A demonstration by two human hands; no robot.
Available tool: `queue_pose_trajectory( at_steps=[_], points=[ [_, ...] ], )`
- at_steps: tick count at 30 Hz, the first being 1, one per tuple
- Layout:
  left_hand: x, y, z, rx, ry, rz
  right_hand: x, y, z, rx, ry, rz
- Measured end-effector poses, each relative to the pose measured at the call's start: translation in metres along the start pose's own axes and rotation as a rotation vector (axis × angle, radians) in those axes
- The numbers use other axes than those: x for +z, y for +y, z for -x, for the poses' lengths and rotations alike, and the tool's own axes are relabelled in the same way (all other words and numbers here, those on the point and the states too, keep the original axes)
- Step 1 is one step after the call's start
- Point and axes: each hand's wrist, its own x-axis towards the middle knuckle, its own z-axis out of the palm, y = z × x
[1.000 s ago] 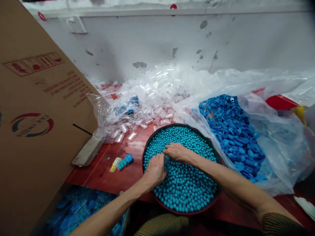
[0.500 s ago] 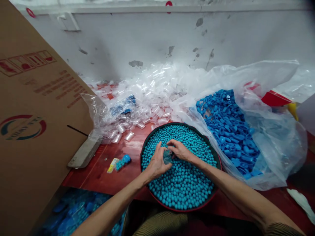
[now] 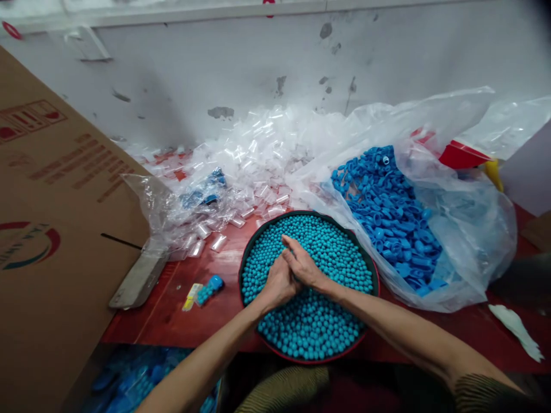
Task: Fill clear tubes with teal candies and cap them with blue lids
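Over a round basin (image 3: 375, 281) heaped with turquoise beads (image 3: 312, 338), my two hands are pressed together. My left hand (image 3: 279, 281) is closed in a fist-like grip; the small clear plastic container that showed in it earlier is now covered by the hands. My right hand (image 3: 305, 267) lies against the top of the left one, its fingers close together and partly hidden. Whatever sits between the two palms cannot be made out. To the left of the basin lies a small clear container of beads with a blue cap (image 3: 210, 290), beside a yellow-and-white piece (image 3: 191, 297).
Many clear plastic containers (image 3: 262, 155) are piled against the wall. An open plastic bag (image 3: 473, 246) on the right holds blue caps (image 3: 396, 223). A cardboard box (image 3: 77, 275) stands left, near a grey bar (image 3: 138, 281). Below the red table (image 3: 172, 321) are bagged blue items (image 3: 138, 367).
My hands have come together: the right has moved onto the left, and the clear container is no longer visible. The view has shifted slightly to the right.
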Motion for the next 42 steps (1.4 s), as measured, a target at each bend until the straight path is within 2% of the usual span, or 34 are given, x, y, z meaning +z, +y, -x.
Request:
queue_pose_trajectory(
  at_steps=[2,5,10,13,16,19,21,24,27,32,34,38,42],
  points=[
    [0.006,0.002,-0.001,-0.026,0.067,-0.058,0.010,0.003,0.003,0.021,0.034,-0.042],
    [0.013,0.001,-0.001,-0.048,0.121,-0.152,0.013,0.005,0.006,0.060,0.090,-0.062],
    [0.016,-0.006,-0.001,0.091,0.113,-0.137,0.010,0.008,0.006,0.028,0.161,0.022],
    [0.010,-0.007,0.001,0.119,0.065,-0.095,0.013,0.011,0.007,0.001,0.179,0.067],
    [0.005,-0.007,0.004,0.127,0.013,0.031,0.014,0.014,0.005,0.035,0.167,0.070],
    [0.003,-0.010,0.006,0.103,0.013,0.140,0.005,0.014,0.001,0.081,0.154,0.054],
    [0.004,-0.012,0.006,0.076,-0.004,0.182,-0.006,0.012,-0.001,0.103,0.116,0.037],
    [0.006,-0.015,0.007,0.028,-0.036,0.203,-0.024,0.008,0.004,0.080,-0.043,0.053],
    [0.008,-0.015,0.007,0.025,-0.032,0.220,-0.029,0.006,0.014,0.055,-0.148,0.112],
    [0.012,-0.011,0.005,0.108,-0.001,0.188,-0.009,0.008,0.019,0.077,0.017,0.193],
    [0.013,-0.014,0.009,0.104,-0.001,0.161,-0.003,0.010,0.019,0.054,0.039,0.227],
    [0.009,-0.024,0.022,0.027,-0.043,0.061,-0.003,0.014,0.019,0.027,0.032,0.224],
    [0.008,-0.025,0.028,-0.032,-0.066,-0.027,-0.009,0.015,0.018,0.128,0.059,0.128]
  ],
)
